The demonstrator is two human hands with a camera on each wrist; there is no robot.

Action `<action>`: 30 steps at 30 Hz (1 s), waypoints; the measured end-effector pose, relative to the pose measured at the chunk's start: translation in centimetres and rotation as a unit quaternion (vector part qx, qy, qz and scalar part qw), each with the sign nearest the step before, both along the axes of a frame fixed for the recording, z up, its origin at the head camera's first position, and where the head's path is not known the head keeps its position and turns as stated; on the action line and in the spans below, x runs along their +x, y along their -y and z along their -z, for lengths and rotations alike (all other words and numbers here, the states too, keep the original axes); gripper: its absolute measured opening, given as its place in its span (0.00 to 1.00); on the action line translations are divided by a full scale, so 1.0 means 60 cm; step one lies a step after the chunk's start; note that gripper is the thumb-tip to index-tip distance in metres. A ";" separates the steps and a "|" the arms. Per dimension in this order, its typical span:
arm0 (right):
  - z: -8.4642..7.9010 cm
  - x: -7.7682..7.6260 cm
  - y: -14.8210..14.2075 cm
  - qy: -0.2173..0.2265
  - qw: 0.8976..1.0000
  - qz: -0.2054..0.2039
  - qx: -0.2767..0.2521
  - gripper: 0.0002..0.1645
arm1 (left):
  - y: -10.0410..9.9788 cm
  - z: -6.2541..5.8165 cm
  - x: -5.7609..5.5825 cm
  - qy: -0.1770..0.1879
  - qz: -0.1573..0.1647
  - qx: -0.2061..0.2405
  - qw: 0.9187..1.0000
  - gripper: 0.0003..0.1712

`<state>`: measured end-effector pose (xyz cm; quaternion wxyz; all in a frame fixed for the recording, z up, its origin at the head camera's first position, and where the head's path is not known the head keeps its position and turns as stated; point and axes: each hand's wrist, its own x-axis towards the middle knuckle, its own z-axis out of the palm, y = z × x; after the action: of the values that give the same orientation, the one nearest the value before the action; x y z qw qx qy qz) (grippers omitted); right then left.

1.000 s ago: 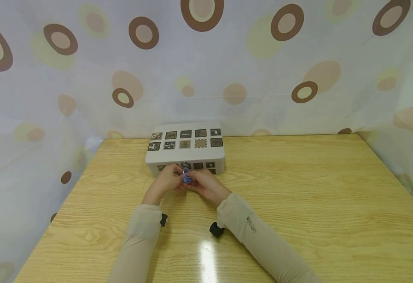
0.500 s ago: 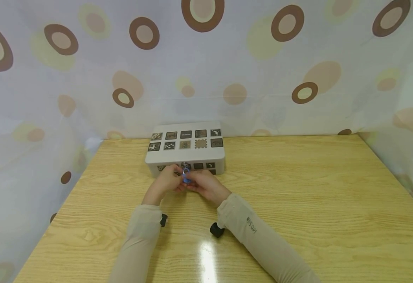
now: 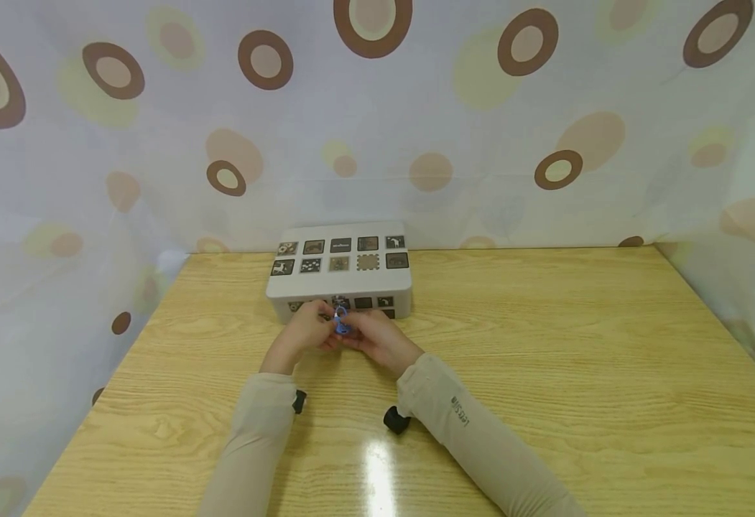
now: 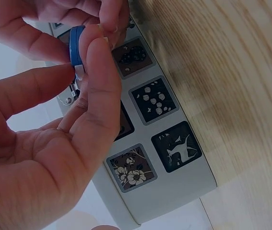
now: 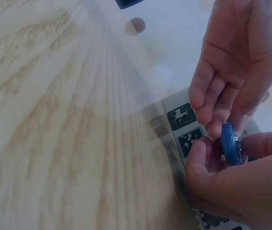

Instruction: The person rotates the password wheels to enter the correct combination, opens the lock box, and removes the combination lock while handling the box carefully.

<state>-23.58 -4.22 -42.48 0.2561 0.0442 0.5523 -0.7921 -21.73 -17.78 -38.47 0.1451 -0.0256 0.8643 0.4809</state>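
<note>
In the head view a small blue padlock (image 3: 341, 327) with a looped shackle is held up between my two hands, right at the front of a white box. My left hand (image 3: 307, 327) pinches it from the left between thumb and index finger. From the other side my right hand (image 3: 380, 336) grips it with its thumb and curled fingers. The left wrist view shows the padlock (image 4: 74, 45) edge-on, a thick blue rim beside the fingertips. A metal latch (image 4: 69, 99) on the box shows just behind the hands. Fingers cover much of the padlock in the right wrist view.
The white box (image 3: 338, 289), lid down and covered in square picture prints, stands at the back of the wooden table (image 3: 545, 359). A spotted curtain (image 3: 377, 208) hangs behind it. Black wrist-camera pieces (image 3: 396, 419) sit under both forearms.
Both hands stay in the same place at the box front. The blue padlock shifts and tilts very slightly between the fingers.
</note>
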 end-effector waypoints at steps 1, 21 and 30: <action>0.000 0.000 0.000 0.004 1.000 -0.001 0.000 0.09 | 0.000 0.000 0.000 0.000 0.001 0.000 1.000 0.14; -0.005 0.002 -0.001 -0.007 1.000 -0.014 0.027 0.11 | -0.001 -0.001 0.002 -0.002 0.003 0.010 1.000 0.15; -0.004 0.002 0.000 -0.006 1.000 -0.013 0.012 0.13 | -0.001 0.000 0.001 -0.002 -0.001 0.008 1.000 0.14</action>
<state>-23.46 -4.22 -42.24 0.2625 0.0355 0.5635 -0.7825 -21.68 -17.74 -38.50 0.1432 -0.0239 0.8606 0.4882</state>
